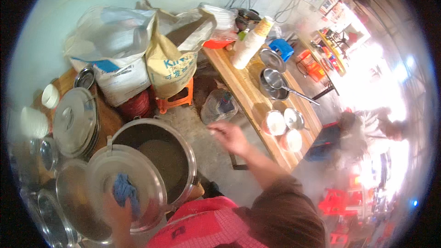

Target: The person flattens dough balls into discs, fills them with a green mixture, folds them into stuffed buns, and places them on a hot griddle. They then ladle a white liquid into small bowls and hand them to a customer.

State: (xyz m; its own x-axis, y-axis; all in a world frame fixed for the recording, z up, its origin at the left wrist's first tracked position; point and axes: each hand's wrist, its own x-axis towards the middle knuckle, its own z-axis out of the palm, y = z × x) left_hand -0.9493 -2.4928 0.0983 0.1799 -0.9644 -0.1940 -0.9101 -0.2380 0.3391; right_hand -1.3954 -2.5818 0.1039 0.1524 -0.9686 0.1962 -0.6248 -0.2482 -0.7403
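My left hand grips a crumpled blue cloth at the middle of a round metal lid. The lid is tilted and covers the left part of a large metal pot. Inside the pot, on its open right side, a murky greyish-brown liquid shows. My right hand is raised to the right of the pot, above the floor, with its fingers curled together. A pale spot shows at its fingertips; blur hides whether it holds anything small.
A wooden table at right bears a metal pan with a ladle, stacked paper cups and several containers. Big sacks rest near an orange stool. More lids and stacked white bowls stand left.
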